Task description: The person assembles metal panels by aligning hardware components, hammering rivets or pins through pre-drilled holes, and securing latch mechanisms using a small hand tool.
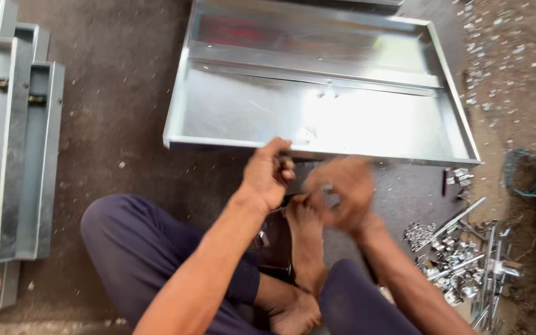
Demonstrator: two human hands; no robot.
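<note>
- At the tray's near rim: left hand (268,177) curled shut, thumb on the metal edge, seemingly steadying it.
- Right hand (341,192) blurred, closed round a small shiny part (kind unclear).
- Shallow steel tray (249,111) lies flat just beyond the crossed legs, within reach.
- Loose bolts and rods (466,254) heaped rightward.
- Stacked grey channels (7,155) left, all on the dirt floor (125,105).

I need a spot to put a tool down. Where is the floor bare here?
Bare floor lies between the stacked trays on one side and the big steel tray. Beside the right hand, the pile of metal parts crowds the floor.
</note>
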